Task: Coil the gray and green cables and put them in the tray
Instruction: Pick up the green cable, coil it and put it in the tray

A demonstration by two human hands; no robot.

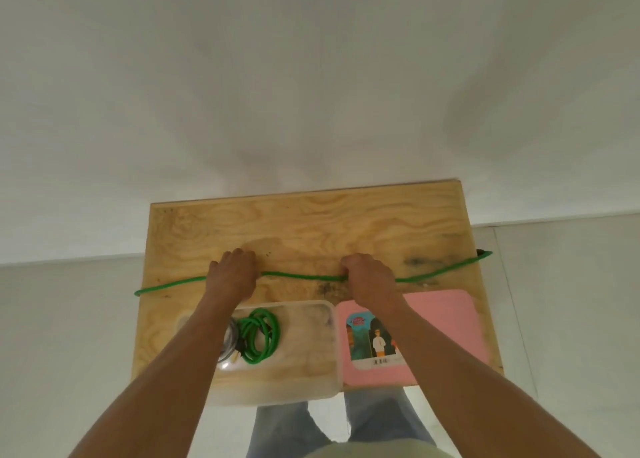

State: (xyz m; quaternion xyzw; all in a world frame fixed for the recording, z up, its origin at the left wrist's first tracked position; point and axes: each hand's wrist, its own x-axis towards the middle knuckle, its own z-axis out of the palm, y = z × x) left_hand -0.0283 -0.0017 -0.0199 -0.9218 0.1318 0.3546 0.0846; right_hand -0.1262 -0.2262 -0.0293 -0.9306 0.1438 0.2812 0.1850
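Observation:
A long green cable (301,276) lies stretched across the wooden table from its left edge to its right edge. My left hand (232,273) and my right hand (371,277) both grip it, fingers curled round it, about a forearm's length apart. Nearer to me stands a clear plastic tray (311,381). Inside it lie a coiled green cable (260,336) and a gray cable (229,346), the gray one partly hidden behind my left forearm.
A pink lid (446,322) with a picture label lies right of the tray, partly under my right forearm. The plywood table (311,222) stands against a white wall. Both cable ends hang past the table's side edges. My legs show below the front edge.

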